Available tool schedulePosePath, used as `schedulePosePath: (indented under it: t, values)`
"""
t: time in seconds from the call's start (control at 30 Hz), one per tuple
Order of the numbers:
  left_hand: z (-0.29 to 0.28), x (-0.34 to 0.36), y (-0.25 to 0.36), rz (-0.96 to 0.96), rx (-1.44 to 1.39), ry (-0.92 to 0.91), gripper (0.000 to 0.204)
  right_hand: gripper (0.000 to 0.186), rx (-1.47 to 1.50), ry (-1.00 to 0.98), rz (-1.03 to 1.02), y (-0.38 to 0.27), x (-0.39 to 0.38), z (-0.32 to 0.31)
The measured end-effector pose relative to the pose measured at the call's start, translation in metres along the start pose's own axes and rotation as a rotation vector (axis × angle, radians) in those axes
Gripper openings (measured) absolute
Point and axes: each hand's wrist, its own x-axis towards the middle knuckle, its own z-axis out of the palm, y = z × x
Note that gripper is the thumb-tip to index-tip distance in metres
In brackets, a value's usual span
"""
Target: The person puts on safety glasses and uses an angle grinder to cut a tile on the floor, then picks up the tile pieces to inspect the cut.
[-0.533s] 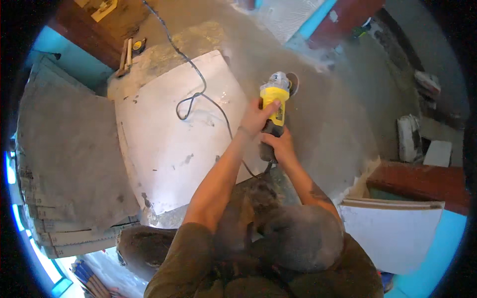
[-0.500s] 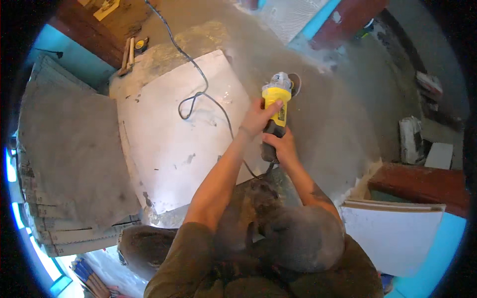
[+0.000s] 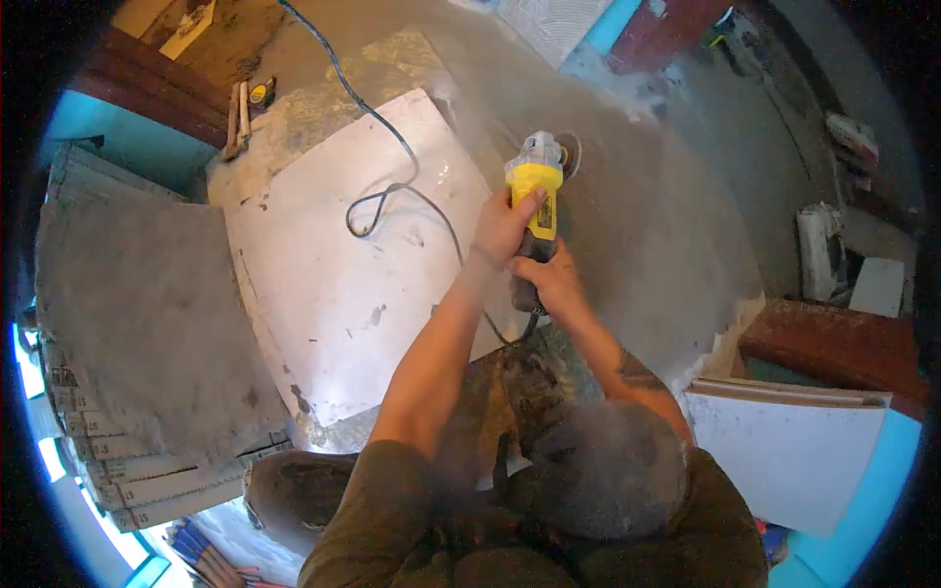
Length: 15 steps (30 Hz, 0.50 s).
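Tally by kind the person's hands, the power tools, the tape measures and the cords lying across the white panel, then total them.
Hands: 2 (left hand, right hand)
Angle grinder: 1
Tape measure: 1
Cord: 1
Total: 5

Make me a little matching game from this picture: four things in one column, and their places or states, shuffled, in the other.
Things:
1. Yellow-and-black angle grinder
2. Long, thin dark cable
3. Large, flat white sheet
4. Long wooden-handled tools

Places or states:
A. Beside the black-and-yellow tape measure, toward the upper left
B. Bent into a loop
C. Held by the left hand and right hand
D. Lying flat, partly under the cable

Pairs: 1-C, 2-B, 3-D, 4-A
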Motion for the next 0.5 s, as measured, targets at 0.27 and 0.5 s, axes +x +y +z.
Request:
schedulePosePath:
  t: [0.27, 0.5]
  values:
    - [0.002, 0.018, -0.015, -0.275, -0.117, -0.098, 0.047, 0.055, -0.022, -0.013, 0.010, 0.000, 0.008, -0.029]
    - [-0.157, 0.016, -0.098, -0.705, 0.525, 0.896, 0.064, 0.075, -0.532, -0.019, -0.240, -0.011, 0.097, 0.028]
